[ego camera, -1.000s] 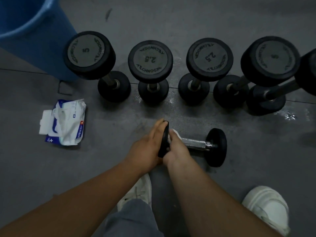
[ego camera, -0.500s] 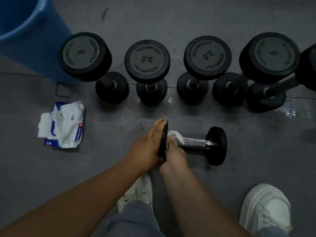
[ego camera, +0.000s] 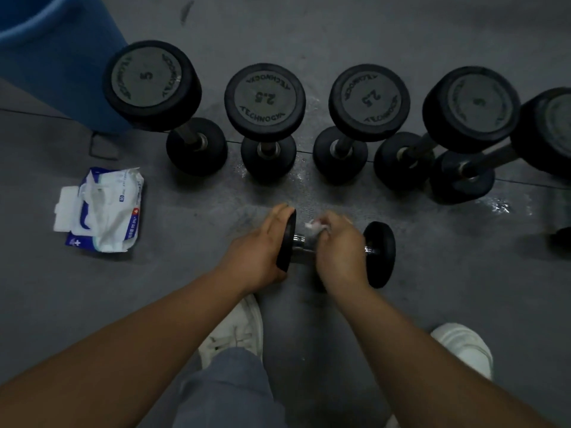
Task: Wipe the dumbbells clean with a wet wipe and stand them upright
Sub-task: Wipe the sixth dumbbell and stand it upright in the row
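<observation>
The small black rubber-headed dumbbell (ego camera: pixel 380 254), chrome-handled, lies on its side on the grey floor (ego camera: pixel 448 304) near the person's feet, in front of the far row of upright dumbbells. The left hand (ego camera: pixel 256 251) grips its left head, fingers curled over the rim, bracing it against rolling. The right hand (ego camera: pixel 343 251) is closed round the handle with the crumpled white wet wipe (ego camera: pixel 313 225) pinched under the fingers (only a tuft shows). Handling: the dumbbell is judged rigid, compact and light enough for one hand, but its round heads will probably roll if released. The wetted chrome may be slippery, so take hold at mid-handle, or clamp a head rim when tipping it upright. The wipe is soft and limp. Legible markings: the far-left upright dumbbell (ego camera: pixel 148 81) reads "5"; the second upright dumbbell (ego camera: pixel 264 98) reads "2.5" and "TECHNOGYM"; the third upright dumbbell (ego camera: pixel 369 101) reads "2.5", its lettering less clear. The white-and-blue wipe pack (ego camera: pixel 105 211) at left carries print too small to read.
</observation>
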`<state>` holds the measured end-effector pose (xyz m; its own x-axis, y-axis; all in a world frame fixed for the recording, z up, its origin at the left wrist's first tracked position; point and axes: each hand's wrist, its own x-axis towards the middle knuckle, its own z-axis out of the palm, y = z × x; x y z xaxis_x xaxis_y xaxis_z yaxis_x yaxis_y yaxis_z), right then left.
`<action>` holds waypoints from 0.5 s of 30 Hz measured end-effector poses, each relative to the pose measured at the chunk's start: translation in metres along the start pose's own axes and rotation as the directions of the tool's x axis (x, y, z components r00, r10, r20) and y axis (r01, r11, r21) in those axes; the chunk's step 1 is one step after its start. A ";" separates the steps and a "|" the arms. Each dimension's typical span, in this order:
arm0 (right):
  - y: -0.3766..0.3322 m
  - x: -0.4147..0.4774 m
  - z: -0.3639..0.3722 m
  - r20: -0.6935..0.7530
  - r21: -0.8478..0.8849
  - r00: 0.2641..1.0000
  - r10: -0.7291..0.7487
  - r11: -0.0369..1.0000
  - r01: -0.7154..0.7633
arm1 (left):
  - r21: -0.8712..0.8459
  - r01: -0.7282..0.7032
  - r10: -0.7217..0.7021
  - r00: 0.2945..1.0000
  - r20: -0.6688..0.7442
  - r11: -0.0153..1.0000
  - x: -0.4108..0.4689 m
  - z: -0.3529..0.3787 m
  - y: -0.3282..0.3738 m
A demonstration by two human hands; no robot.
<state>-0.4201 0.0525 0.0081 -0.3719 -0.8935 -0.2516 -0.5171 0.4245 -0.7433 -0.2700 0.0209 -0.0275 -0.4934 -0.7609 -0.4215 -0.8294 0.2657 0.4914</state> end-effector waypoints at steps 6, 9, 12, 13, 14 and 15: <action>0.045 -0.034 0.020 0.413 -0.582 0.884 -0.218 0.684 0.440 | -0.003 -0.006 0.006 1.000 0.002 1.000 0.003 -0.005 0.002; 0.049 -0.025 0.012 0.487 -0.576 0.828 -0.279 0.610 0.544 | -0.014 -0.007 0.007 1.000 0.010 1.000 0.003 -0.005 0.003; 0.044 -0.003 0.000 0.516 -0.327 0.810 -0.277 0.811 0.486 | -0.003 0.008 -0.008 1.000 0.021 1.000 0.004 -0.008 0.004; 0.041 0.003 -0.004 0.499 -0.208 0.822 -0.273 0.884 0.419 | 0.003 0.001 -0.001 1.000 0.021 1.000 0.004 -0.009 0.004; 0.039 0.007 -0.006 0.464 -0.104 0.847 -0.260 0.933 0.344 | 0.000 -0.005 0.005 1.000 0.025 1.000 0.003 -0.008 0.004; 0.038 0.010 -0.007 0.429 -0.031 0.875 -0.225 0.964 0.263 | -0.006 -0.008 0.009 0.999 0.033 1.000 0.002 -0.008 0.005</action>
<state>-0.4492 0.0606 -0.0186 0.1218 -0.9399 -0.3190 -0.6200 0.1789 -0.7640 -0.2730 0.0158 -0.0196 -0.5087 -0.7388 -0.4420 -0.8238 0.2687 0.4991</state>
